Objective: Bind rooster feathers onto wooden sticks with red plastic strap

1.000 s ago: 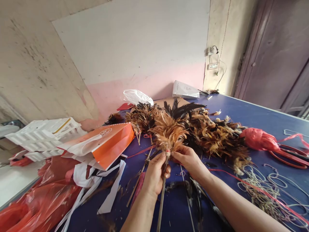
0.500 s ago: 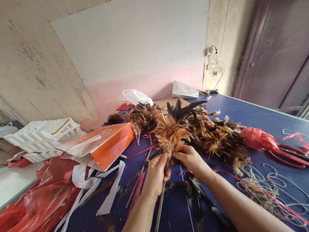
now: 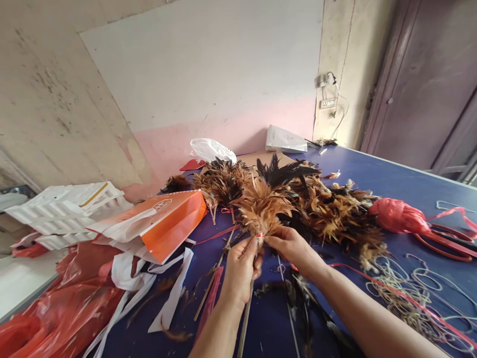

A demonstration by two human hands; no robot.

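Note:
Wrapped round the stick point(image 3: 245, 323) of a feather duster is my left hand point(image 3: 241, 266), closed just below the brown feathers point(image 3: 264, 206). Longer black feathers point(image 3: 283, 171) show at the top of the bundle. A red plastic string point(image 3: 260, 235) circles the base of the feathers. My right hand point(image 3: 292, 248) is closed in a pinch on this string, right beside the binding. From under that hand the string runs right across the table. The fingertips partly hide the binding.
Feather bundles point(image 3: 331, 204) lie behind and to the right. A red string ball point(image 3: 398, 215), scissors point(image 3: 443, 243) and tangled cord point(image 3: 402, 288) lie on the right of the blue table point(image 3: 395, 171). An orange paper bag point(image 3: 175, 223) and red plastic point(image 3: 74, 298) occupy the left.
Both hands stay at the binding, with only a slight shift of the fingers and feathers. A loose brown feather now shows beside the white strip at lower left.

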